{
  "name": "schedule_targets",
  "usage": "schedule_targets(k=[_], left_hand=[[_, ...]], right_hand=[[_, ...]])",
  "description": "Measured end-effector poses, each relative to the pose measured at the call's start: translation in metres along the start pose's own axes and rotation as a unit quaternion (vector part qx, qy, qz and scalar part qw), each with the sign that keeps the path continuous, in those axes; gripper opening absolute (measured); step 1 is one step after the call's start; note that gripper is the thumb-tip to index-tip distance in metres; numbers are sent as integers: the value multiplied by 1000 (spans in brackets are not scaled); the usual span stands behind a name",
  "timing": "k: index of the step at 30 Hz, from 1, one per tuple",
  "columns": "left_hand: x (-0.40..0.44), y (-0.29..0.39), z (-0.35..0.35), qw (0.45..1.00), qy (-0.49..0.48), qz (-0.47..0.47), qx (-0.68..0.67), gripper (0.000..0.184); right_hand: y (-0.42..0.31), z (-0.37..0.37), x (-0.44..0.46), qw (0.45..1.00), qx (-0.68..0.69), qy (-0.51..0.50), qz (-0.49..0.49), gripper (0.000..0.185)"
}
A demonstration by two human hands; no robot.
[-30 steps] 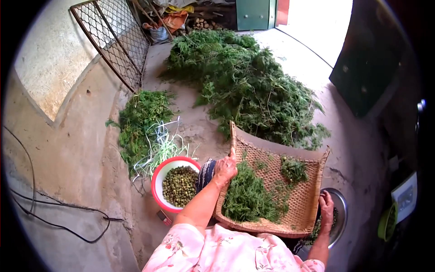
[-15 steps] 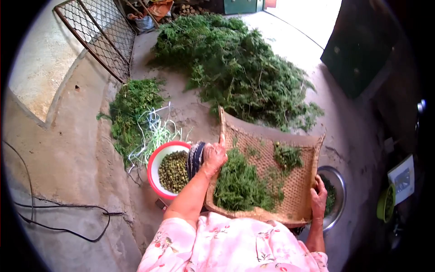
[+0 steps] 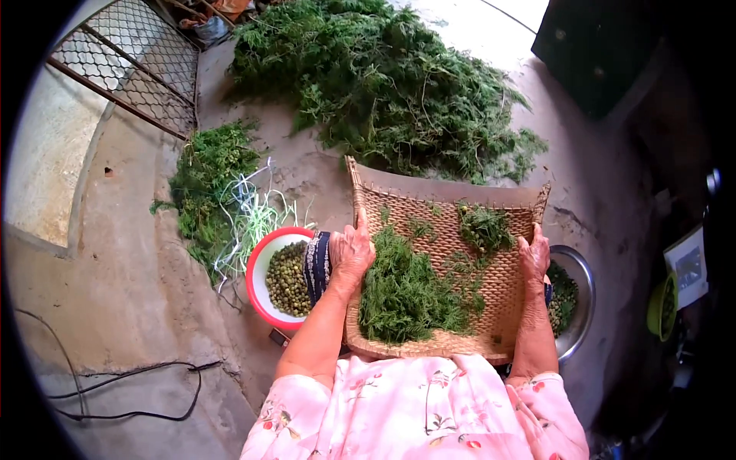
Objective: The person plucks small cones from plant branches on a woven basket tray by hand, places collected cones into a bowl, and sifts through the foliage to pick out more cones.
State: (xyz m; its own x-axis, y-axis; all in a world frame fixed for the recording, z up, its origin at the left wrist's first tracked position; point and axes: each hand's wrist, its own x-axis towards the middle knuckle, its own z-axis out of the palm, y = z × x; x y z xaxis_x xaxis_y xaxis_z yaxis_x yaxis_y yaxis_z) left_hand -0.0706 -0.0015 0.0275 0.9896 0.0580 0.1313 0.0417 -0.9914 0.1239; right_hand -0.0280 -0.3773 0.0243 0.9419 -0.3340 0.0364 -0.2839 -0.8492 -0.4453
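Note:
A woven winnowing basket (image 3: pixel 502 295) rests across my lap, its far edge raised and curved. My left hand (image 3: pixel 351 251) grips its left rim, fingers closed round the edge. On the opposite side my right hand (image 3: pixel 534 257) is wrapped over the right rim. Feathery green leaf sprigs (image 3: pixel 410 299) lie heaped in the left part of the basket, and a smaller clump (image 3: pixel 485 228) sits near its far right corner. Just left of my left hand is a red-rimmed white basin (image 3: pixel 257 280) holding small round green fruits (image 3: pixel 288 280).
A metal basin (image 3: pixel 584 295) with greenery stands right of the basket. Ahead lies a large pile of leafy branches (image 3: pixel 383 92); a smaller green heap (image 3: pixel 211 169) and pale plastic strips (image 3: pixel 261 218) are at left. A black cable (image 3: pixel 153 416) runs along the floor.
My right hand has moved up along the basket's right rim. The basket, with my left hand on it, sits slightly higher and further left in view; the camera has tilted down.

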Motion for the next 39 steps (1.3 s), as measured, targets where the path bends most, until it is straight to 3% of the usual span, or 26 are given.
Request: schedule_targets(k=[4,6,14,23,39], left_hand=[[9,3,-5,999,-19,-14,-24,68],[10,8,-14,996,-74,-39,-6,70],[14,13,-12,989,-123,-34,75,70],[13,8,2,993,-59,9,102,60],[18,10,3,987,-107,-2,118,61]], right_hand=[[-3,-1,-9,999,-38,16,1,50],[-8,-4,-12,999,-32,16,7,48],[-13,-4,-19,995,-92,31,3,45],[-15,5,-22,982,-177,68,-25,42],[-19,5,-19,976,-217,27,-17,45]])
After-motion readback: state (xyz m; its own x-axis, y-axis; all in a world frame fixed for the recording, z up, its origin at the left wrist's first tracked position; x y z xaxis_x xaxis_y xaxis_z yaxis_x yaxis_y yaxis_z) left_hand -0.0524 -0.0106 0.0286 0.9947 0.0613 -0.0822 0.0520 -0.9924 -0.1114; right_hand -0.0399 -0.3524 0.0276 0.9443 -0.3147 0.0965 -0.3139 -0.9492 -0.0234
